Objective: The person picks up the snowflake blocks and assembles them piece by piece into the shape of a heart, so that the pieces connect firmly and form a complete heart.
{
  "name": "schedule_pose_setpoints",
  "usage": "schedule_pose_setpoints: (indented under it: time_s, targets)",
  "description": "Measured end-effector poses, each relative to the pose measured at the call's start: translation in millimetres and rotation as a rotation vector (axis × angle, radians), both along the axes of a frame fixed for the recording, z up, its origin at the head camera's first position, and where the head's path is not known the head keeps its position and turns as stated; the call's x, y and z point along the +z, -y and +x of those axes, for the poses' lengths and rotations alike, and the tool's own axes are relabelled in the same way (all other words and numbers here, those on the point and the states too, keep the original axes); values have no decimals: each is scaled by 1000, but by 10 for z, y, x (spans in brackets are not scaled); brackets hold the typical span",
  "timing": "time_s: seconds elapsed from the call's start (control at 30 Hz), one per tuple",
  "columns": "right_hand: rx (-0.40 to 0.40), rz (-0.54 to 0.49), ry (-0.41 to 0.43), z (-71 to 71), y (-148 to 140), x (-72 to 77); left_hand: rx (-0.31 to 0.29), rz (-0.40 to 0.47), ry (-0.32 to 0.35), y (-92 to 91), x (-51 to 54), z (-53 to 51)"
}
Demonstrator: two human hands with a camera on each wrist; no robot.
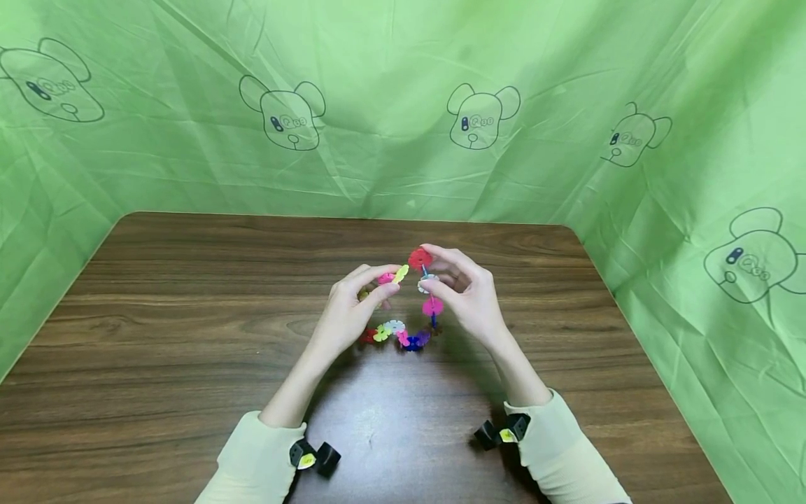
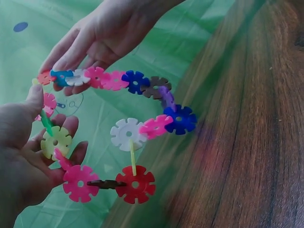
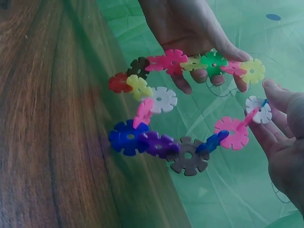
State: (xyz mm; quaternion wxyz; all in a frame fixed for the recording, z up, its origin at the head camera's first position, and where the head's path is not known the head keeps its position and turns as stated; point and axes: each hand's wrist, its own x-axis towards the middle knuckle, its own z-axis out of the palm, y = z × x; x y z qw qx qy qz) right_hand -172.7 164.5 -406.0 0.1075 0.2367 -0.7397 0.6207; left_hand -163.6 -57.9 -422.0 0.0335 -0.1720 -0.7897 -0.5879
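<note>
A chain of notched plastic interlocking discs (image 2: 129, 134) hangs between the hands in a loop, in pink, blue, white, red and other colours. My left hand (image 1: 345, 308) pinches the yellow end disc (image 3: 252, 71) between thumb and index finger; its other fingers lie behind neighbouring discs. At the other end, my right hand (image 1: 469, 290) holds the red disc (image 1: 420, 259) and the blue and white discs (image 3: 259, 110) beside it, with thumb and fingers. The yellow and red discs are very close; whether they touch I cannot tell. The chain's lower part (image 1: 412, 343) hangs toward the person.
A brown wood-grain table (image 1: 189, 336) lies under the hands. Green cloth (image 1: 390, 140) with bear-head drawings surrounds its back and sides. Each sleeve cuff carries a small black camera (image 1: 315, 458).
</note>
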Motion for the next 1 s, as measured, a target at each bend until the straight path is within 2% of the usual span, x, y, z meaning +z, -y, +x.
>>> schedule_pose_setpoints:
  time_s: [0.17,0.3,0.63,1.0]
  targets:
    - [18,-18,-10,21,13,21,39,-2,-66,-14,11,14]
    - [17,-18,-21,34,22,36,63,-29,-91,-22,8,15]
    - [35,-7,-40,53,40,48,62,-9,-87,-29,16,15]
    - [47,-9,-30,64,43,60,47,-5,-41,-35,30,28]
